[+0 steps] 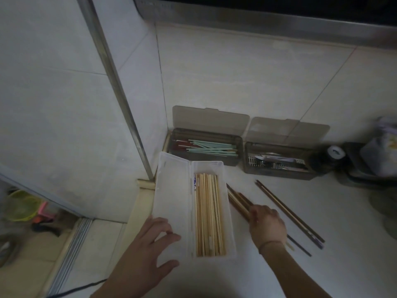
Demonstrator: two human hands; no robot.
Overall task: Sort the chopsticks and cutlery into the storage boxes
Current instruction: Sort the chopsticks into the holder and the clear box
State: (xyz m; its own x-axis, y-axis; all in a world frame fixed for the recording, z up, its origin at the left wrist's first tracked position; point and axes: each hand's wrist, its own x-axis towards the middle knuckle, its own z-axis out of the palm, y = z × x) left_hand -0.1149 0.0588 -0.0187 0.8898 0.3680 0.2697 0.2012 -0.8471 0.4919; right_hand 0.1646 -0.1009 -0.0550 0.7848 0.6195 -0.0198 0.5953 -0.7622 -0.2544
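A white storage box (227, 211) lies open on the counter, filled with several pale wooden chopsticks (209, 216). Its lid (171, 194) lies flat to the left, and my left hand (150, 244) rests on it with spread fingers. My right hand (267, 226) grips a bundle of dark brown chopsticks (238, 200) just right of the box. A pair of dark chopsticks (287, 211) lies loose further right. At the back, a dark box (204, 161) holds green and red chopsticks (211, 148), and a second dark box (279, 174) holds metal cutlery (279, 163).
Both dark boxes stand against the tiled wall with lids (209, 119) raised. A black round object (334, 153) and a bag (382, 151) sit at the far right. A metal post (120, 93) rises behind the white box. The counter edge drops off at the left.
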